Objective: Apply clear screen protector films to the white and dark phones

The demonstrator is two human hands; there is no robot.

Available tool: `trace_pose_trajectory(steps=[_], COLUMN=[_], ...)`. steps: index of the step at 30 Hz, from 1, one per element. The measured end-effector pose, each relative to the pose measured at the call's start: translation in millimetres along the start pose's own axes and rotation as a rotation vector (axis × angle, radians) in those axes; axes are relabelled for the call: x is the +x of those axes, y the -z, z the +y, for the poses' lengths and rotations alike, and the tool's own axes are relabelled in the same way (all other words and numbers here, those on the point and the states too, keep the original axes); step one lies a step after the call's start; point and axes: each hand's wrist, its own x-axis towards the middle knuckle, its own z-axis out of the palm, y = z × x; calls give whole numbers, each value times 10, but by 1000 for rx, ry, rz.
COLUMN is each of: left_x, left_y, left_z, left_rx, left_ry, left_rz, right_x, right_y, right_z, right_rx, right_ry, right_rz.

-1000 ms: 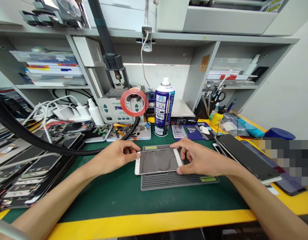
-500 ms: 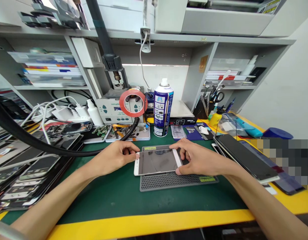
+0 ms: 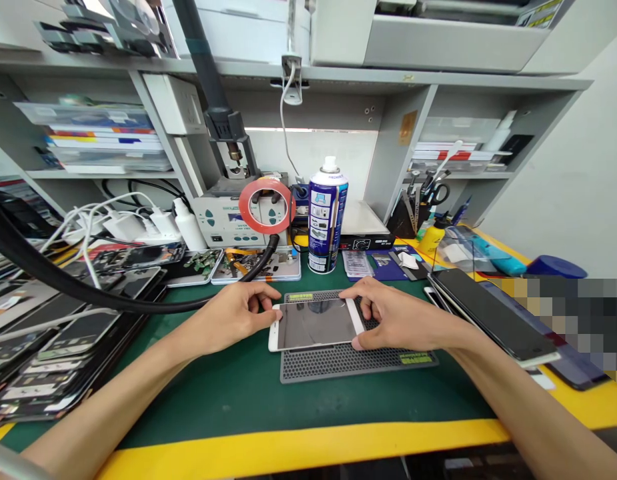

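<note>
A white-framed smartphone (image 3: pixel 315 325) with a dark, glossy screen lies crosswise, tilted slightly, over a grey perforated mat (image 3: pixel 333 367). At its left end is my left hand (image 3: pixel 241 310); the thumb presses on the far corner, the index finger is just beyond the far edge and the other fingers are curled. My right hand (image 3: pixel 393 313) closes around the right end, thumb on the near corner and index finger at the far edge. Its other fingers bend beside the phone. The underside is hidden.
A blue spray can (image 3: pixel 327 217) stands behind the phone. Left of it are a red tape roll (image 3: pixel 245 207), a parts tray (image 3: pixel 283 265) and a black hose (image 3: pixel 153 305). Stacked phone parts (image 3: pixel 68 360) lie left; more phones (image 3: pixel 488 313) lie right.
My left thumb has shifted slightly, and the index finger now sits a little farther from it. The smartphone and my right hand look unmoved.
</note>
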Motion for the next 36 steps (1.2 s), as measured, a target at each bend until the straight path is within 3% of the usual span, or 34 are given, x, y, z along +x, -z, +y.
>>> trace_pose_trajectory(steps=[26,36], left_x=[3,8], left_y=[-89,-99], left_z=[-2,44], left_rx=[103,125], left_ry=[23,30], left_rz=[113,118], right_x=[-12,34], right_y=[14,-42], right_z=[-76,41], right_rx=[-39,-50], right_ry=[-51,-13], right_rz=[-21,1])
